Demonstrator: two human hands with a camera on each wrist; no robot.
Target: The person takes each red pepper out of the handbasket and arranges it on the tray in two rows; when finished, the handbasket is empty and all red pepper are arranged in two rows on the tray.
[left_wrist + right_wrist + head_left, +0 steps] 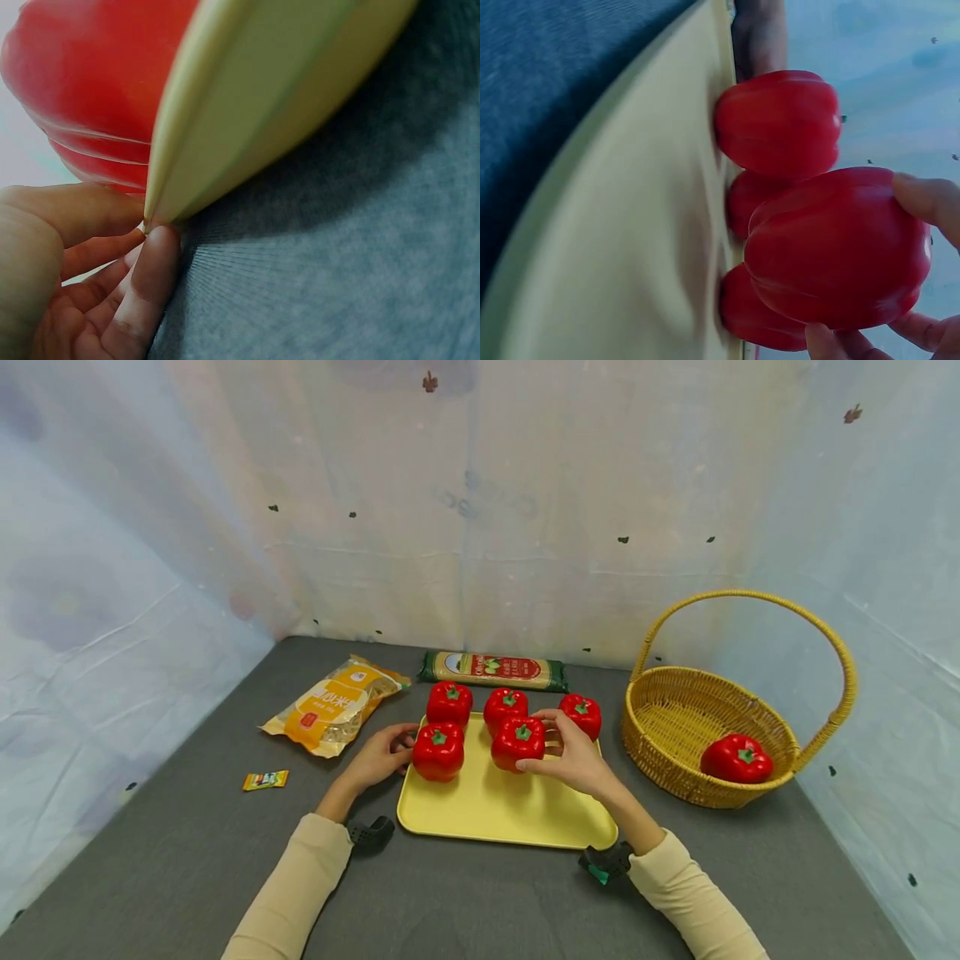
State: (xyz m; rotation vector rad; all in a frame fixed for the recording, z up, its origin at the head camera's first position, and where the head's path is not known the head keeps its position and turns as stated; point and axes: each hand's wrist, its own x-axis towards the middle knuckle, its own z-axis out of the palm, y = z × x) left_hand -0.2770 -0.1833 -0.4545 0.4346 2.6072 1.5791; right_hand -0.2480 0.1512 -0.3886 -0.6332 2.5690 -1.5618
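My right hand (573, 760) grips a red bell pepper (517, 744) with a green stem, fingers and thumb around its sides. In the right wrist view that bell pepper (840, 247) stands a little off the yellow tray (622, 217). At the tray's left rim, my left hand (382, 756) pinches the edge between thumb and fingers, as the left wrist view of the tray (247, 97) shows. Right beside it a bell pepper (438, 752) sits on the tray. Behind are bell peppers at the back left (449, 703), back middle (505, 708) and back right (581, 716).
To the right stands a yellow wicker basket (660, 760) with a tall handle and one bell pepper (737, 758) inside. A green noodle pack (491, 669) lies behind the tray. On the left are an orange-and-clear food bag (333, 706) and a small wrapped snack (266, 780).
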